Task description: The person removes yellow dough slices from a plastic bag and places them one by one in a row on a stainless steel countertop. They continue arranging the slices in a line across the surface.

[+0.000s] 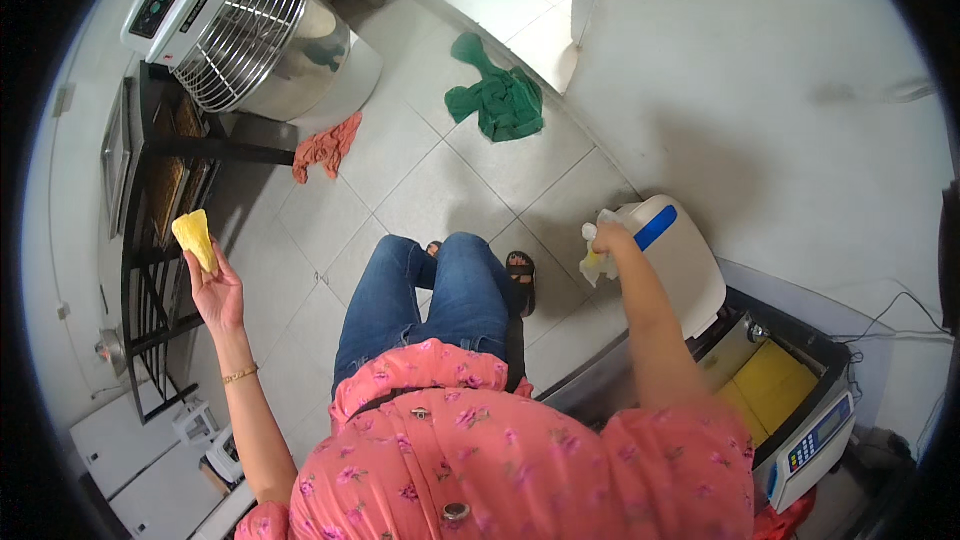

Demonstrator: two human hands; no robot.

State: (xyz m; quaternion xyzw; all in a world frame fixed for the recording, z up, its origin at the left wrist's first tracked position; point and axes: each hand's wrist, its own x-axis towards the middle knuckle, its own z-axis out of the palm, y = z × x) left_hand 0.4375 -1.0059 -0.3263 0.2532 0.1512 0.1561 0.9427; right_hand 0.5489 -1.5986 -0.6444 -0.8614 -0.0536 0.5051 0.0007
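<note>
- a view looking down from the head is given; 2 bare arms reach out over a tiled floor, above knees in blue jeans and a pink flowered top.
- the left hand [215, 290] is raised out to the side, palm up, and a yellow sponge [196, 238] is pinched upright at its fingertips.
- beyond that hand, a dark metal rack [150, 230] is seen, and farther off a large mixer with a wire bowl guard [245, 35].
- the right hand [606, 242] is clenched around a pale crumpled cloth [594, 265], pressed onto the raised white lid [675, 260] of a machine with a blue handle.
- just below that hand's forearm, the open machine [775, 380] is seen, with a yellow panel inside and a keypad at its front.
- well ahead of both hands, a green rag [500, 100] and an orange rag [325, 148] lie on the floor.
- the step in hand is judged to be the wiping of the lid, with the sponge held in reserve.
- for the next move, steady pressure along the lid's curved surface would be called for, the lid being kept from swinging.
</note>
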